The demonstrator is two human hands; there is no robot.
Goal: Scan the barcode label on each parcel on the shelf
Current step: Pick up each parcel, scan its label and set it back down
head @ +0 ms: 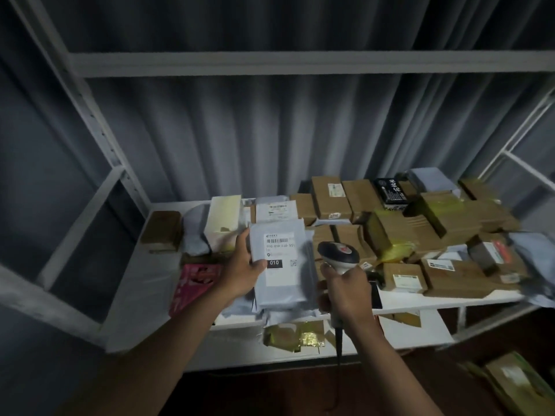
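Your left hand (pixel 240 270) grips the grey mailer (pixel 280 265) by its left edge, thumb lying across the front beside the black "010" patch, fingers curled behind. The mailer is tilted up towards you, its label (pixel 280 259) facing out with the barcode (pixel 279 239) at the top of it.

Your right hand (pixel 345 291) is wrapped tight around the handle of the scanner (pixel 338 256), whose dark head sits at 3 o'clock from the label, just beside the mailer's right edge. The scanner's cable hangs down at 6 o'clock from your fist.

Under the held mailer lie more grey mailers, stacked at the front of the white shelf (pixel 444 298). At 9 o'clock from your left hand lies a pink packet (pixel 193 285). At 11 o'clock stands a pale yellow box (pixel 223 217), with a brown box (pixel 162 231) further left. From 1 to 3 o'clock the shelf is crowded with brown cartons (pixel 405 277), some bound in yellow tape, and one black box (pixel 390 190) at the back. Grey curtain (pixel 270 130) hangs behind the rack.
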